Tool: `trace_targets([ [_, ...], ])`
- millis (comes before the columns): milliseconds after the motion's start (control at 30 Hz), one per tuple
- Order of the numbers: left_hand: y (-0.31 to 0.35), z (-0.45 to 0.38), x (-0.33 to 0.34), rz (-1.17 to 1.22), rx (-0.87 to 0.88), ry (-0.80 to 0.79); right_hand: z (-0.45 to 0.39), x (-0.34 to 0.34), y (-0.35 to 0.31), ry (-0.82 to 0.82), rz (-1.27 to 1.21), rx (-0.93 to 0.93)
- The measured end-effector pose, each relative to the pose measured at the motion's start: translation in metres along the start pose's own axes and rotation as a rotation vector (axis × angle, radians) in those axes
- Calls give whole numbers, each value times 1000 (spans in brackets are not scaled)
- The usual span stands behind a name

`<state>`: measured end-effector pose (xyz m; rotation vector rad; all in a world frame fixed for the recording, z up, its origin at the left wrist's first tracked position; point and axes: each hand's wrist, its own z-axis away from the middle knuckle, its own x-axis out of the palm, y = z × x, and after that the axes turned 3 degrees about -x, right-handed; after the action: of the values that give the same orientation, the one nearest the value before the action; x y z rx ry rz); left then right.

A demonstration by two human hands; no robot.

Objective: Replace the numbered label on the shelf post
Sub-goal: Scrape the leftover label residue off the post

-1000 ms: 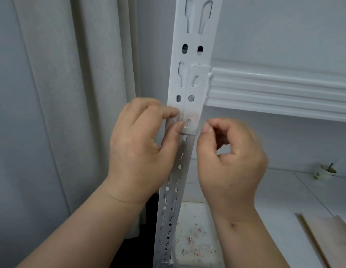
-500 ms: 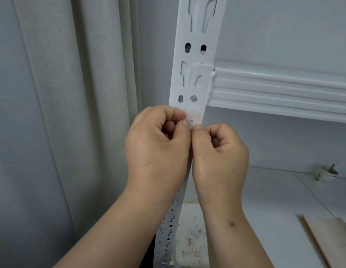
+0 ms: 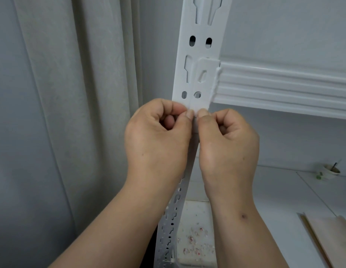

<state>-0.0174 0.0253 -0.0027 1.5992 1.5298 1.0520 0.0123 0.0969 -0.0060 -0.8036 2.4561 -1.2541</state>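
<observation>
A white slotted metal shelf post (image 3: 199,55) runs from the top of the view down to the bottom centre. Both my hands are curled against it just below the beam bracket. My left hand (image 3: 158,140) presses thumb and forefinger to the post's front face. Beside it, my right hand (image 3: 228,144) has its thumb tip touching the same spot. A faint pale patch of label residue (image 3: 195,113) shows between the two thumbs. Whether either hand pinches any material I cannot tell. No numbered label is visible.
A white ribbed shelf beam (image 3: 284,88) runs right from the post. A grey curtain (image 3: 81,93) hangs to the left. On the lower white shelf (image 3: 284,200) lie red and white scrapings (image 3: 195,240), a small cup (image 3: 329,171) at far right and a wooden board (image 3: 330,240).
My hands came together: the right hand moved left until its thumb met the left thumb on the post. The left hand shifted slightly right and curled tighter.
</observation>
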Motion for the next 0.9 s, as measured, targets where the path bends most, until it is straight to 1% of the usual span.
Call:
trace_targets([
  [267,-1,3,-1,31,-15,-5,3,0,4,-8,18,19],
  [400,-1,1,0,-10,18,6,2,-3,4,-22,43,0],
  [533,-6,4,-2,-25,-5,-2,12,-5,10,-43,36,43],
  [733,0,0,1,-37,35,6,0,-3,4,-21,10,25],
  [900,-4,2,0,-24,8,7,13,-5,9,-61,7,87],
])
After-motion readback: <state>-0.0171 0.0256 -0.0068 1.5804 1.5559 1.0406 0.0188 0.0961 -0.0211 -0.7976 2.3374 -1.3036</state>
